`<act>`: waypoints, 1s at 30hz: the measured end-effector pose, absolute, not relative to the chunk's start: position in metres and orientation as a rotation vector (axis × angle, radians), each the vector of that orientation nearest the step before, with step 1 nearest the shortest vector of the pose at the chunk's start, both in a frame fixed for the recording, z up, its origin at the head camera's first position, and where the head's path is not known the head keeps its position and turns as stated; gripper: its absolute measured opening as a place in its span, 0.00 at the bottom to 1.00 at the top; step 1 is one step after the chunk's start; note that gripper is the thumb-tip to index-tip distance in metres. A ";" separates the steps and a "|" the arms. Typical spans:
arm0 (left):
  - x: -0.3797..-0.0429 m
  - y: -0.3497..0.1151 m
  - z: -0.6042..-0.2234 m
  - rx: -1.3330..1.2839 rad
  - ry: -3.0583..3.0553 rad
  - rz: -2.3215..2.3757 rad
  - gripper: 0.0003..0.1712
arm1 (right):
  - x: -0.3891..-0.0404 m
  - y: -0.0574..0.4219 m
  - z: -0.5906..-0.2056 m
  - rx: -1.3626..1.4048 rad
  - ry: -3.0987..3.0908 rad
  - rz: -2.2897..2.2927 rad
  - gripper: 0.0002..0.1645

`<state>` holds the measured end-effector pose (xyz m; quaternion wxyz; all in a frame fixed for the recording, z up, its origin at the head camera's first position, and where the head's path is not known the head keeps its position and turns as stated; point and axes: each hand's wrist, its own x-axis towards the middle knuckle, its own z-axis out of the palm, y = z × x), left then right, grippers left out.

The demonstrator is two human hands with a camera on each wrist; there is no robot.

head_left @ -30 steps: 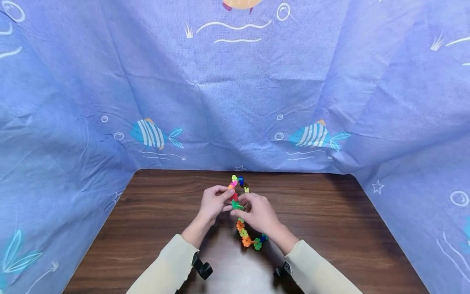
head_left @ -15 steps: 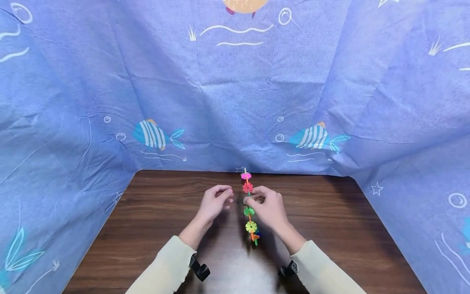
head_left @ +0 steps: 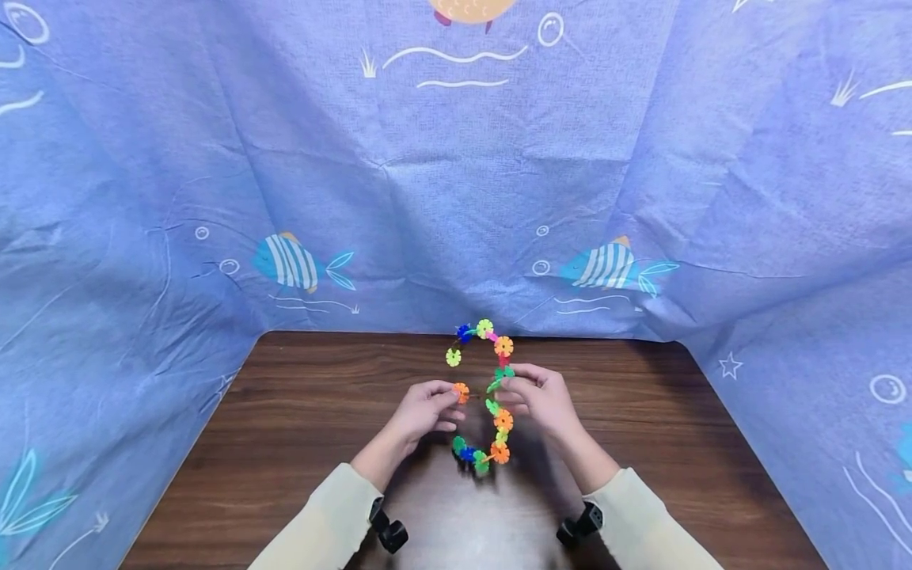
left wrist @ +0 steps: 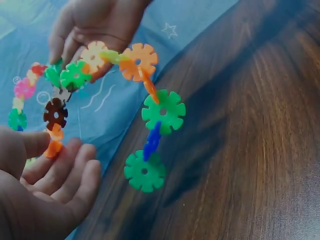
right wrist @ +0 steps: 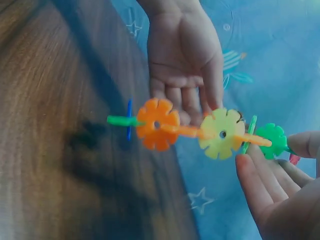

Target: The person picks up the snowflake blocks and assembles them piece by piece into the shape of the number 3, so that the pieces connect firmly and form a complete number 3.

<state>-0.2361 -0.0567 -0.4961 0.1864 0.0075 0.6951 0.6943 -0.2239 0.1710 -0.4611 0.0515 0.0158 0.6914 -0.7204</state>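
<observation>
A chain of interlocking plastic flower discs [head_left: 503, 420] curves in a shape like a 3, both ends bending left. My right hand [head_left: 543, 400] pinches green discs [left wrist: 75, 75] near the middle of its right side. From there a short branch with a brown disc [left wrist: 55, 113] runs left to an orange disc [head_left: 461, 393]. My left hand [head_left: 425, 410] pinches that orange disc between thumb and fingers. The upper end finishes in a yellow disc [head_left: 454, 358], the lower end in a green disc [left wrist: 145, 171] beside a blue one [left wrist: 152, 142].
Beneath the hands is a dark wood-grain table [head_left: 306, 412], with the chain's shadow on it. A blue cloth [head_left: 456, 198] printed with fish stands around its back and sides. Small black devices [head_left: 389, 529] hang at both wrists.
Half a second ago the chain was edge-on in my right hand and my left hand was apart from it. Now it is turned face-on, opening left, and my left hand pinches the orange disc.
</observation>
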 end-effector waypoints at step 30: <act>-0.229 -0.043 -0.523 0.067 2.390 1.556 0.03 | -0.232 0.194 -0.544 0.341 2.181 -1.935 0.17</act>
